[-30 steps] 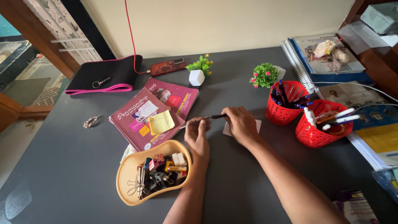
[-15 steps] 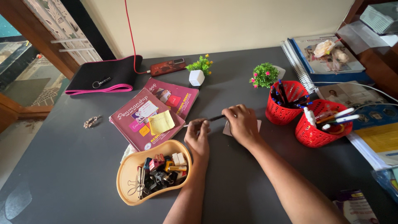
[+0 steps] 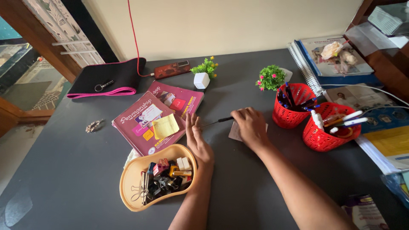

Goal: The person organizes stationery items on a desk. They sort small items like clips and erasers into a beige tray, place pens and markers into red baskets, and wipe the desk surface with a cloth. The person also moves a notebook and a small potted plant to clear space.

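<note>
Right hand [image 3: 251, 125]: fingers curled around the dark grip end of one thin pen [image 3: 217, 121], knuckles up, resting over one small pale card [image 3: 234, 132] on the grey table [image 3: 72, 170]. The pen lies nearly level; its slim light end points away from the right hand toward the left hand. Landmark for all places below: this pen.

Left hand [image 3: 197, 138]: flat and open, fingers straight and together, holding nothing. Its fingertips sit just at the pen's light tip; whether they touch cannot be told.

Counts, placed from the pen:
- Two red mesh baskets beyond the grip end, side by side and touching. The nearer basket [image 3: 294, 117] holds dark pens with blue caps; the farther basket [image 3: 326, 138] holds white markers.
- Two magenta booklets [image 3: 140, 121] beyond the light tip, overlapping, with one yellow sticky note [image 3: 166, 125] on the upper one.
- One tan oval tray [image 3: 132, 172] on the near side of the pen, just beside the left wrist, filled with binder clips, too many and too tangled to count.
- Two small potted plants on the far side: one in a white cube pot [image 3: 203, 73], one with pink flowers [image 3: 270, 77].
- One reddish phone [image 3: 171, 68] farther back, on a red cable.
- One black pouch with pink trim [image 3: 108, 76], well apart, past the booklets.
</note>
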